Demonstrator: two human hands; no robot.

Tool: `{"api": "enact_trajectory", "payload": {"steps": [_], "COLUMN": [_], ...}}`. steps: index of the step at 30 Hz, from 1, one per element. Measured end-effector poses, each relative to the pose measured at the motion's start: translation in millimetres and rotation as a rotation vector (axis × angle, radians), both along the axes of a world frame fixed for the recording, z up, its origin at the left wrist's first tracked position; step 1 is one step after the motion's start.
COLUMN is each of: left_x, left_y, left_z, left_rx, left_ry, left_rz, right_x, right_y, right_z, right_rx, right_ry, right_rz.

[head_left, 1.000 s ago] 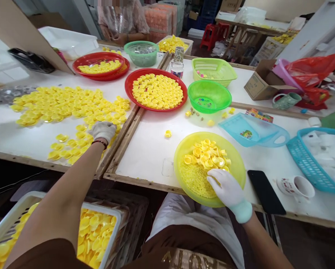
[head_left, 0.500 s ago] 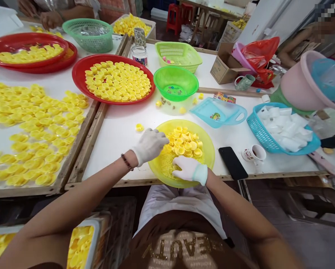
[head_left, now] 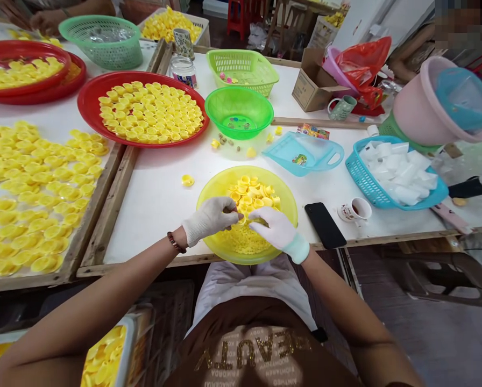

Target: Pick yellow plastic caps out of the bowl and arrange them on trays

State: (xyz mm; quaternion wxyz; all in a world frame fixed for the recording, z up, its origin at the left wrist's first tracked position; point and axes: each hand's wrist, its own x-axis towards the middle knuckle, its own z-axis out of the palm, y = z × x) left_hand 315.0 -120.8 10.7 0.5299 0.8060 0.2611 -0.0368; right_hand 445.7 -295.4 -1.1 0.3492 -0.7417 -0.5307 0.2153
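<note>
Both my hands wear pale gloves and meet over a yellow bowl (head_left: 208, 185) at the table's front edge. My left hand (head_left: 212, 217) is closed, thumb and forefinger pinched together, with bare fingertips showing. Facing it, my right hand (head_left: 276, 230) has its fingers drawn together close to the left fingertips. Whatever small thing is between them is too hidden to make out. Small yellow cup-shaped pieces (head_left: 261, 196) are heaped in the far part of the bowl. Nearer me lie tiny yellow bits (head_left: 247, 242).
A red tray (head_left: 88, 115) of yellow cups stands back left, with a green bowl (head_left: 241, 131) beside it. One loose yellow cup (head_left: 188, 180) lies left of the bowl. To the right are a black phone (head_left: 325, 224), a cup of drink (head_left: 356, 210) and a blue basket (head_left: 358, 177).
My right hand has lifted from the tiny bits toward my left hand, and their fingertips are now close together. The whole view has shifted slightly.
</note>
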Motion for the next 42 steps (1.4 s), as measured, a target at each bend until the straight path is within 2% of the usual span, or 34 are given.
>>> {"api": "enact_trajectory", "payload": {"steps": [3, 6, 8, 12, 18, 24, 28, 31, 35, 37, 39, 42], "left_x": [8, 11, 11, 5, -5, -5, -5, -11, -28, -37, -43, -50], "left_y": [-9, -14, -16, -17, -13, -17, -18, -14, -7, -5, -6, -6], "left_z": [-5.8, -11.7, -14.3, -14.6, -9.3, -16.1, -19.5, -19.6, -13.9, -11.1, -10.0, -10.3], "left_rx": [-0.217, -0.308, -0.313, -0.299, -0.368, -0.386, -0.384, -0.289, 0.076, 0.252, 0.374, 0.46], "left_ry": [-0.018, -0.041, -0.05, -0.082, -0.097, -0.055, -0.071, -0.137, -0.201, -0.178, -0.163, -0.215], "left_rz": [0.062, 0.101, 0.11, 0.125, 0.194, 0.156, 0.142, 0.132, 0.114, 0.128, 0.121, 0.095], "right_x": [-2, -4, -4, 1, 3, -12, -11, -6, -3, -5, -7, -12], "right_y": [-2, 0, 1, -6, -17, 2, 6, -6, -21, -22, -20, -18], "right_z": [8.5, 7.0, 3.0, -1.8, 5.2, 15.3, 17.0, 12.2, -10.4, -24.7, -35.0, -39.6], "right_rx": [0.121, 0.159, 0.166, 0.15, 0.069, 0.286, 0.319, 0.2, -0.146, -0.267, -0.32, -0.341], "right_ry": [-0.024, -0.063, -0.065, -0.037, -0.047, -0.044, -0.069, -0.057, -0.183, -0.258, -0.313, -0.34], "right_rz": [-0.015, 0.024, 0.031, -0.044, -0.007, -0.037, -0.065, -0.077, 0.061, 0.107, 0.126, 0.132]}}
